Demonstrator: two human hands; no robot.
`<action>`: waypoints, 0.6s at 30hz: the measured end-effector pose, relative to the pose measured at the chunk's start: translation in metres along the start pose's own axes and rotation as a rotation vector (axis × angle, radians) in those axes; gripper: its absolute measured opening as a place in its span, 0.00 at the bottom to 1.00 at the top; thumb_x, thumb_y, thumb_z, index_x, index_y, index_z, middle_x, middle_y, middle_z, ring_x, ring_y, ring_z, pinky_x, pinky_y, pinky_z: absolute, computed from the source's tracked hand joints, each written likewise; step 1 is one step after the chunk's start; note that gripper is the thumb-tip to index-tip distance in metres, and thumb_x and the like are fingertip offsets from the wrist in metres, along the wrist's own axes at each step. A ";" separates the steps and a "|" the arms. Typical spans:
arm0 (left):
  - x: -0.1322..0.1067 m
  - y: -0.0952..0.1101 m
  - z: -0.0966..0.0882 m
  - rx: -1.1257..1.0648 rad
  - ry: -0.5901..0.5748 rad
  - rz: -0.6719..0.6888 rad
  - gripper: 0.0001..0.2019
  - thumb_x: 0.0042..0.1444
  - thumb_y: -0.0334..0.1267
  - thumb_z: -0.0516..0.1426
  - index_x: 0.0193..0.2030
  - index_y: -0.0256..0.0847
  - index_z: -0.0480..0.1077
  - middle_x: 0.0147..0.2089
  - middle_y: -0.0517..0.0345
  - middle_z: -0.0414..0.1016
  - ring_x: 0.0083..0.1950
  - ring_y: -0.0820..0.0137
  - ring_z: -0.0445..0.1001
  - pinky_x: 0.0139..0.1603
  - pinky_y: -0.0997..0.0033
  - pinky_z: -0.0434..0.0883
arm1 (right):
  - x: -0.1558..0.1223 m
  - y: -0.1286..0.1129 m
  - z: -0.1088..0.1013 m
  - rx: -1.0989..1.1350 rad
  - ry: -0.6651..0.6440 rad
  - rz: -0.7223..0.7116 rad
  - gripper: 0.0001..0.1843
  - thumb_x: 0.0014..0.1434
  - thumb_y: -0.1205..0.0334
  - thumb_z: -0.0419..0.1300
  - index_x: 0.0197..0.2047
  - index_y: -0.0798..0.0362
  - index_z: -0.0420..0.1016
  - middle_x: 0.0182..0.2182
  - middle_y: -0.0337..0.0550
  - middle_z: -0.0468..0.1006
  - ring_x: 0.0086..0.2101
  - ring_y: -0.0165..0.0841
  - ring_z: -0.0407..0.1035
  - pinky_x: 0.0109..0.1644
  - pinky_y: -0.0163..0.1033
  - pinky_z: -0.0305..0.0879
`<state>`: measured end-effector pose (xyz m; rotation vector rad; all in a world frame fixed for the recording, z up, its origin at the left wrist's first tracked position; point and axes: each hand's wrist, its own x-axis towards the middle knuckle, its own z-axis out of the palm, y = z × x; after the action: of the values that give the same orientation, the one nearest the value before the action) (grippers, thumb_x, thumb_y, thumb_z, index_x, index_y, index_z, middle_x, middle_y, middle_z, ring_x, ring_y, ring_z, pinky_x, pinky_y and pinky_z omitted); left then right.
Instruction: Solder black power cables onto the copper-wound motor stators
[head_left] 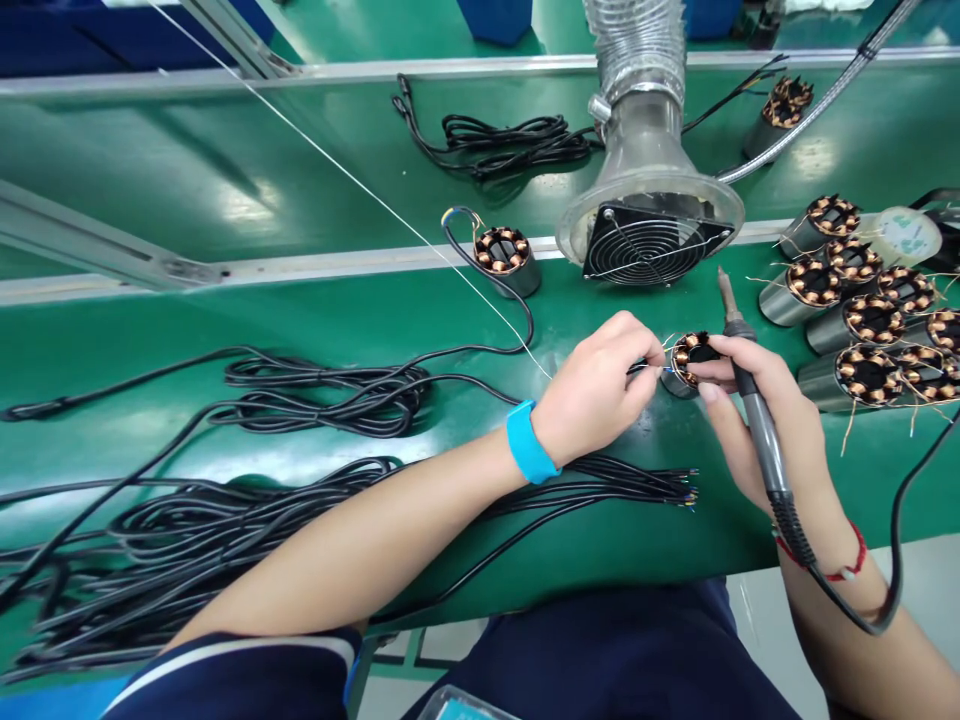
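My left hand (600, 385) pinches the stripped end of a black cable (480, 385) at the left side of a motor stator (679, 378). Thin coloured wires show between its fingertips and the copper windings. A soldering iron (763, 430) rests in my right hand (787, 440), its tip pointing up and away from me. The thumb and fingers of that same hand touch the right side of the stator, which stands upright on the green bench. My fingers hide part of the wires and of the stator's rim.
A fume hood with a fan grille (652, 245) hangs just beyond my hands. Several stators (862, 320) stand grouped at right. One wired stator (510, 265) is at centre back. Bundled black cables (225, 540) cover the left bench. A thin white strand (360, 185) slants down towards my left hand.
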<state>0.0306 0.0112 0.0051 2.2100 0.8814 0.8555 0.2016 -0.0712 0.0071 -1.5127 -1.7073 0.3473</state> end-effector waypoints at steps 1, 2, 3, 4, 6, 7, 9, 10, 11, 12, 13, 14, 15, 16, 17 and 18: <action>0.001 0.000 -0.002 -0.034 -0.014 -0.046 0.06 0.54 0.24 0.53 0.35 0.39 0.66 0.37 0.57 0.72 0.34 0.73 0.69 0.37 0.72 0.69 | 0.002 0.002 0.001 -0.003 0.012 0.015 0.20 0.64 0.62 0.57 0.59 0.44 0.64 0.46 0.43 0.79 0.45 0.37 0.76 0.51 0.46 0.74; 0.003 -0.001 -0.004 -0.088 -0.043 -0.117 0.07 0.54 0.24 0.54 0.38 0.38 0.66 0.38 0.57 0.72 0.31 0.75 0.69 0.35 0.72 0.69 | 0.005 0.004 0.002 -0.013 0.028 0.028 0.21 0.63 0.63 0.57 0.59 0.44 0.63 0.46 0.44 0.78 0.45 0.38 0.76 0.52 0.47 0.73; 0.006 -0.002 -0.007 -0.158 -0.092 -0.211 0.08 0.54 0.26 0.55 0.40 0.38 0.65 0.38 0.58 0.72 0.28 0.76 0.68 0.32 0.73 0.68 | 0.007 0.008 0.004 -0.025 0.041 0.037 0.23 0.61 0.64 0.58 0.59 0.45 0.62 0.48 0.45 0.78 0.47 0.39 0.75 0.53 0.50 0.72; 0.008 -0.003 -0.010 -0.238 -0.169 -0.318 0.08 0.55 0.28 0.56 0.41 0.38 0.64 0.36 0.59 0.72 0.24 0.78 0.67 0.28 0.73 0.67 | 0.009 0.012 0.006 -0.035 0.046 0.038 0.25 0.60 0.65 0.58 0.60 0.45 0.61 0.50 0.47 0.76 0.50 0.41 0.73 0.56 0.53 0.70; 0.014 -0.004 -0.017 -0.400 -0.338 -0.509 0.03 0.57 0.31 0.56 0.38 0.37 0.65 0.29 0.63 0.70 0.20 0.79 0.64 0.22 0.76 0.63 | 0.012 0.020 0.012 -0.033 -0.001 0.022 0.29 0.58 0.65 0.58 0.61 0.46 0.57 0.55 0.51 0.72 0.55 0.44 0.69 0.60 0.58 0.65; 0.017 -0.005 -0.020 -0.472 -0.392 -0.572 0.03 0.58 0.32 0.56 0.34 0.37 0.66 0.26 0.64 0.68 0.19 0.80 0.62 0.21 0.77 0.60 | 0.012 0.025 0.014 -0.019 -0.041 0.010 0.30 0.57 0.65 0.57 0.62 0.46 0.55 0.58 0.51 0.70 0.58 0.45 0.66 0.62 0.59 0.62; 0.021 -0.006 -0.023 -0.602 -0.390 -0.641 0.07 0.57 0.30 0.56 0.28 0.36 0.66 0.22 0.65 0.65 0.19 0.82 0.58 0.20 0.80 0.56 | 0.012 0.032 0.018 -0.002 -0.101 -0.025 0.32 0.58 0.65 0.56 0.64 0.46 0.52 0.60 0.52 0.67 0.61 0.44 0.63 0.63 0.61 0.59; 0.022 -0.006 -0.022 -0.664 -0.343 -0.662 0.08 0.56 0.29 0.56 0.26 0.35 0.67 0.22 0.64 0.65 0.19 0.83 0.57 0.20 0.81 0.55 | 0.012 0.034 0.019 -0.013 -0.112 -0.053 0.32 0.59 0.64 0.56 0.64 0.46 0.52 0.60 0.51 0.68 0.61 0.44 0.63 0.64 0.61 0.58; 0.022 -0.005 -0.021 -0.721 -0.284 -0.685 0.07 0.55 0.27 0.56 0.26 0.35 0.67 0.22 0.65 0.65 0.19 0.83 0.56 0.20 0.81 0.53 | 0.012 0.036 0.020 -0.031 -0.103 -0.083 0.31 0.59 0.64 0.57 0.64 0.46 0.53 0.59 0.51 0.70 0.60 0.44 0.64 0.63 0.61 0.58; 0.022 -0.005 -0.020 -0.771 -0.233 -0.711 0.07 0.54 0.27 0.56 0.25 0.35 0.67 0.22 0.65 0.65 0.20 0.83 0.55 0.20 0.81 0.51 | 0.012 0.037 0.020 -0.051 -0.085 -0.108 0.30 0.59 0.64 0.57 0.63 0.46 0.53 0.57 0.50 0.71 0.58 0.43 0.66 0.63 0.60 0.59; 0.021 -0.005 -0.018 -0.813 -0.190 -0.735 0.07 0.53 0.28 0.57 0.25 0.35 0.67 0.22 0.65 0.64 0.20 0.83 0.54 0.20 0.80 0.50 | 0.012 0.037 0.020 -0.073 -0.064 -0.124 0.29 0.60 0.63 0.58 0.62 0.46 0.55 0.55 0.49 0.73 0.56 0.43 0.68 0.61 0.59 0.61; 0.020 -0.005 -0.016 -0.847 -0.156 -0.756 0.07 0.51 0.29 0.58 0.24 0.35 0.67 0.21 0.65 0.63 0.20 0.83 0.54 0.20 0.80 0.48 | 0.012 0.036 0.020 -0.093 -0.043 -0.136 0.27 0.60 0.63 0.58 0.61 0.46 0.56 0.53 0.49 0.75 0.53 0.42 0.70 0.59 0.58 0.62; 0.019 -0.004 -0.015 -0.872 -0.134 -0.773 0.06 0.50 0.30 0.59 0.23 0.36 0.67 0.20 0.66 0.62 0.20 0.83 0.53 0.20 0.79 0.47 | 0.012 0.035 0.020 -0.109 -0.022 -0.140 0.26 0.60 0.62 0.58 0.60 0.46 0.57 0.50 0.47 0.76 0.50 0.42 0.71 0.57 0.57 0.64; 0.019 -0.004 -0.015 -0.888 -0.123 -0.786 0.06 0.48 0.31 0.60 0.23 0.36 0.67 0.20 0.67 0.61 0.20 0.83 0.52 0.20 0.79 0.46 | 0.011 0.033 0.021 -0.123 -0.007 -0.139 0.25 0.60 0.61 0.59 0.59 0.47 0.57 0.47 0.46 0.77 0.48 0.42 0.72 0.55 0.56 0.66; 0.018 -0.003 -0.014 -0.896 -0.122 -0.793 0.07 0.46 0.32 0.61 0.22 0.36 0.67 0.19 0.67 0.60 0.20 0.83 0.51 0.20 0.79 0.46 | 0.010 0.030 0.021 -0.137 0.000 -0.136 0.25 0.59 0.61 0.59 0.59 0.47 0.58 0.44 0.45 0.77 0.45 0.42 0.72 0.52 0.55 0.67; 0.018 -0.002 -0.014 -0.897 -0.130 -0.796 0.07 0.44 0.33 0.62 0.22 0.35 0.68 0.19 0.68 0.60 0.20 0.83 0.51 0.21 0.79 0.47 | 0.008 0.028 0.021 -0.145 0.002 -0.133 0.25 0.59 0.60 0.59 0.58 0.47 0.58 0.42 0.44 0.77 0.43 0.42 0.72 0.50 0.53 0.67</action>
<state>0.0291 0.0300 0.0181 0.9967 0.9452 0.5307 0.2067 -0.0507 -0.0218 -1.4907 -1.8540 0.1556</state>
